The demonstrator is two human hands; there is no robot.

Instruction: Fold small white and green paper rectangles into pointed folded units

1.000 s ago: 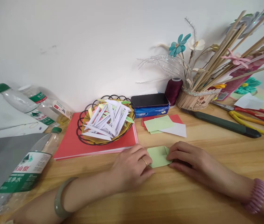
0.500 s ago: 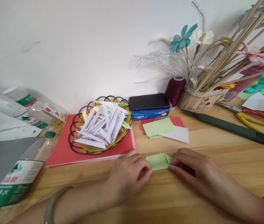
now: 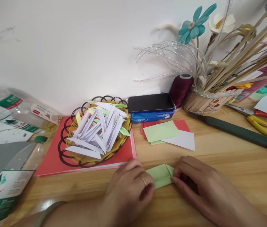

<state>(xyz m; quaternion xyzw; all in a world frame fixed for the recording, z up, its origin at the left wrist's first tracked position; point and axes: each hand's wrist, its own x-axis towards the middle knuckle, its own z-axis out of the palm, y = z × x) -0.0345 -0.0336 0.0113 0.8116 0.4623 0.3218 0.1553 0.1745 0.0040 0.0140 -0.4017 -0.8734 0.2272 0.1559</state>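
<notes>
Head view: a folded green paper (image 3: pixel 161 175), long axis left-right, is pinched flat between left hand (image 3: pixel 129 187) and right hand (image 3: pixel 201 186) fingertips.

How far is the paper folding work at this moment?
Done: many folded strips fill the wire basket. In hand: the left hand and right hand press a partly folded green paper flat on the table. Left: unfolded sheets lie behind it.

Home craft desk, paper basket (image 3: pixel 95 132), scissors (image 3: pixel 265 121)
</notes>
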